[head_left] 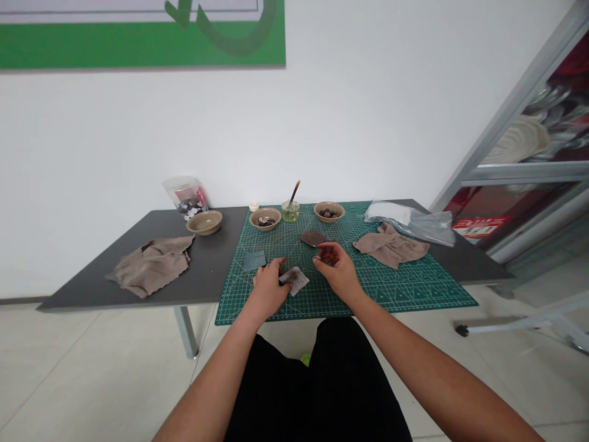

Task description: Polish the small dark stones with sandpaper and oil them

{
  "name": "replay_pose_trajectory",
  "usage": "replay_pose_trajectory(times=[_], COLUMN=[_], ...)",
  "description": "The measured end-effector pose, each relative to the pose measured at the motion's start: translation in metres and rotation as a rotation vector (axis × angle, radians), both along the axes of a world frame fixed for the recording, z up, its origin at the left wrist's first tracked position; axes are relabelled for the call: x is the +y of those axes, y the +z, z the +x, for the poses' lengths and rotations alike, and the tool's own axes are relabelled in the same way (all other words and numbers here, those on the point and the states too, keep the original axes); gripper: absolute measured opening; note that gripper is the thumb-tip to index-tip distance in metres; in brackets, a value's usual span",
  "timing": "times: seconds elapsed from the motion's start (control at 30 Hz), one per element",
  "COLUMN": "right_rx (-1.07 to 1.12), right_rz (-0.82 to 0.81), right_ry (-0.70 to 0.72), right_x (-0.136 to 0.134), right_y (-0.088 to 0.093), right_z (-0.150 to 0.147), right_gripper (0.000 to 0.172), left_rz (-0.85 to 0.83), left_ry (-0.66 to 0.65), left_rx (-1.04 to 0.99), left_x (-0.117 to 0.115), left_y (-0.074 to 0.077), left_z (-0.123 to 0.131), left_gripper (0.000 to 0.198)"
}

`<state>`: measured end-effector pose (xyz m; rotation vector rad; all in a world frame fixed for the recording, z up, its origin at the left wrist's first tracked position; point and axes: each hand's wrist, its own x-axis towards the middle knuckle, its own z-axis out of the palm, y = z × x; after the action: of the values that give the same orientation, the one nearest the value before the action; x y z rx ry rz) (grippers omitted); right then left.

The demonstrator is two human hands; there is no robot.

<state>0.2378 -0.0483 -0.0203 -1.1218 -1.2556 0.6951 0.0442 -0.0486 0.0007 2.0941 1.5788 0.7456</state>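
Observation:
My left hand [270, 287] is over the green cutting mat [368, 288], thumb and fingers closed on the edge of a small grey scrap [297, 280] with dark stains; whether it is cloth or paper I cannot tell. To its right, my right hand [339, 270] has its fingers curled toward the thumb, and what they hold, if anything, is too small to make out. Just beyond the right fingers lies a brown sheet, perhaps sandpaper [311, 237]. A blue-grey square [254, 260] rests flat on the mat by my left hand.
At the back stand a bowl of dark pieces [265, 220], a glass jar of yellowish liquid [290, 212] holding a brush-like stick, and a bowl of round brown things [329, 213]. Brown cloths [156, 264] flank the mat. Farther out are an empty-looking bowl [205, 223], a tilted clear container [186, 193] and a plastic bag [414, 221].

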Motion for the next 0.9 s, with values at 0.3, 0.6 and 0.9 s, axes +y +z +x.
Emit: replay_pose_trajectory(times=[0.3,0.6,0.9], right_rx=[0.102,0.138,0.143], right_rz=[-0.028,-0.017,-0.039], right_ry=[0.039,0.05,0.056], right_x=[0.003,0.004,0.003], right_y=[0.001,-0.002,-0.001], right_z=[0.002,0.003,0.003], right_gripper=[0.031,0.03,0.031], left_rz=[0.049,-0.07,0.275], left_ry=[0.002,0.007,0.255], left_rx=[-0.245,0.036,0.251], left_x=[-0.008,-0.008,0.031], left_y=[0.025,0.016,0.041], left_z=[0.004,0.002,0.003], left_gripper=[0.007,0.013,0.019])
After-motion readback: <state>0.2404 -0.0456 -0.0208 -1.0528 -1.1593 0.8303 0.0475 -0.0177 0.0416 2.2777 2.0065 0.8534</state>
